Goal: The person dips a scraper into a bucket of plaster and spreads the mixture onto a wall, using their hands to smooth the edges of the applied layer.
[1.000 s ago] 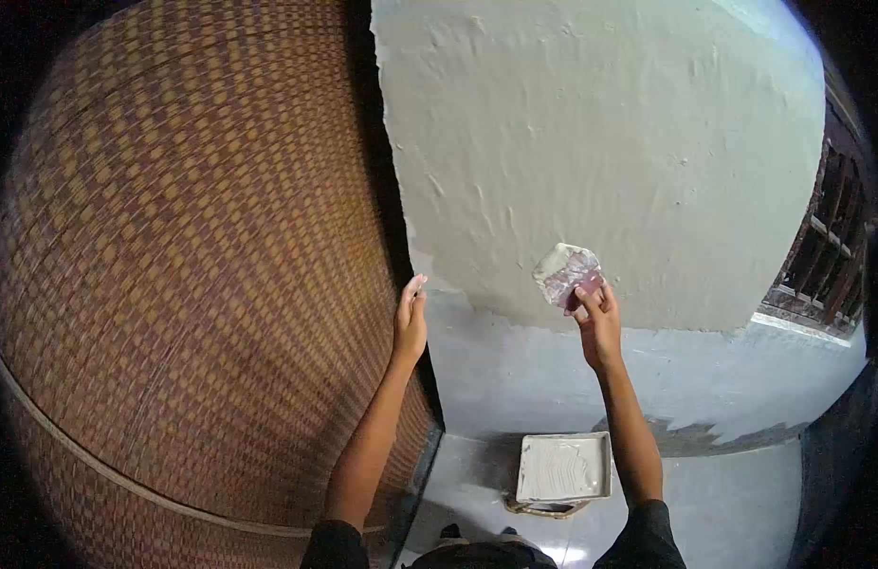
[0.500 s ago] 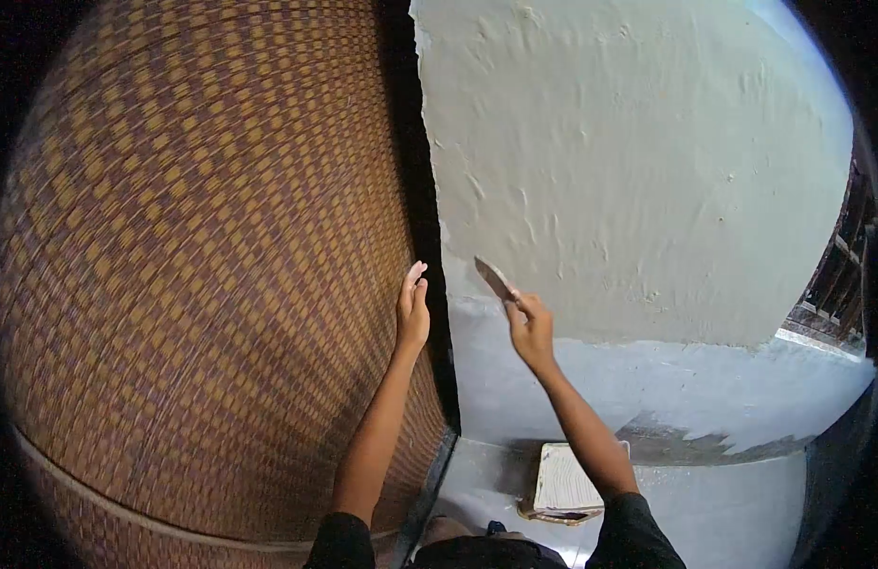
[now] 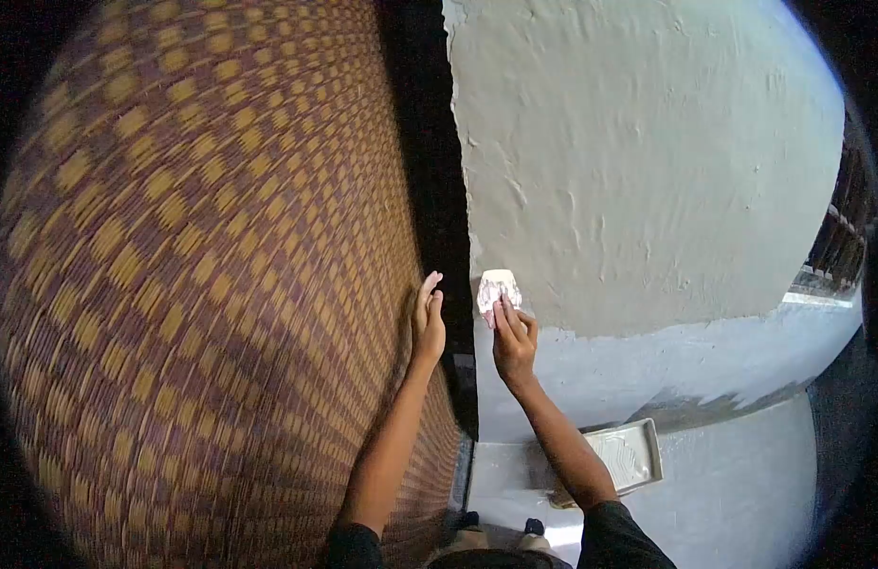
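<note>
My right hand (image 3: pixel 515 349) grips a putty knife (image 3: pixel 499 286), its wide blade smeared with white and tilted up near the left edge of the wall (image 3: pixel 638 171). The blade overlaps the lower border of the beige-grey coated area in this view. My left hand (image 3: pixel 428 321) is beside the right edge of a woven brown-and-yellow mat (image 3: pixel 230 256), fingers stretched upward and holding nothing. A dark gap (image 3: pixel 442 209) runs between the mat and the wall.
On the floor (image 3: pixel 723 488), behind my right forearm, a paint tray (image 3: pixel 636 455) holds whitish material. The wall's lower band (image 3: pixel 600 375) is pale bluish-white. Dark wooden slats (image 3: pixel 839 228) show at the far right. My feet (image 3: pixel 534 527) are at the bottom.
The putty knife has turned from edge-on to showing its broad face, and my right hand has shifted slightly left and down. My view has moved, bringing more of the tray into sight.
</note>
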`<state>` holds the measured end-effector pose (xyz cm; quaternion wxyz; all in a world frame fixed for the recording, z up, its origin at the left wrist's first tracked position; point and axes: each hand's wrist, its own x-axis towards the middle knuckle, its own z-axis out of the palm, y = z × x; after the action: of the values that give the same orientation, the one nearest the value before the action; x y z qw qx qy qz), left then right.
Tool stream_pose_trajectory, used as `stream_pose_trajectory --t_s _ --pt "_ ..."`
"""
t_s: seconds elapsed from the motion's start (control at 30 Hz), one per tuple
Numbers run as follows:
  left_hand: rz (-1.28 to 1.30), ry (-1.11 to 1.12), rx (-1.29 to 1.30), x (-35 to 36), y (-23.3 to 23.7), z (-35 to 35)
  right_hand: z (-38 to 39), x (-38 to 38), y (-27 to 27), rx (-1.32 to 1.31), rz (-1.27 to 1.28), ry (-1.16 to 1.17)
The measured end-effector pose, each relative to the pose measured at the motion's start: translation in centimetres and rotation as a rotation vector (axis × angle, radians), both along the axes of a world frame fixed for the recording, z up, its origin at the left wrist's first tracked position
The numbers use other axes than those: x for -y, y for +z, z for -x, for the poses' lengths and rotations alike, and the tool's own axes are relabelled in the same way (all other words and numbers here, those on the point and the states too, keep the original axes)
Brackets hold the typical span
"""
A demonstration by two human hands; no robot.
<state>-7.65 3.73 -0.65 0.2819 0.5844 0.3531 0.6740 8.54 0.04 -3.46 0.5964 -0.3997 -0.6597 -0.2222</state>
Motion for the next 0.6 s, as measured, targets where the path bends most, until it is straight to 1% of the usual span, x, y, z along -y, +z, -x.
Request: stream_pose_trajectory --t_s 0.13,0.23,0.33,0.43,0.5,0.6 --pt "0.013 -0.038 -0.008 0.0 -0.3 -0.5 -0.4 -0.9 -1.1 0.014 0.013 -0.103" --pt "0.015 -0.046 -0.03 0.0 0.0 -0.7 -1.3 -1.6 -1.2 0.046 0.014 -0.137" --pt "0.0 -0.066 -0.022 -0.3 -0.2 -1.2 -2.4 -1.9 -0.9 0.076 0.034 -0.135" --pt "0.037 -0.074 -0.057 0.6 0.8 -1.3 -3.0 -2.3 -1.2 0.111 0.045 -0.139" --pt "0.023 -0.092 -0.036 0.2 0.5 -1.1 -2.9 -2.3 -1.3 0.138 0.088 -0.129" --pt "0.003 -0.115 -0.015 -0.1 0.5 -0.7 -3.0 -2.6 -1.5 0.188 0.076 -0.136"
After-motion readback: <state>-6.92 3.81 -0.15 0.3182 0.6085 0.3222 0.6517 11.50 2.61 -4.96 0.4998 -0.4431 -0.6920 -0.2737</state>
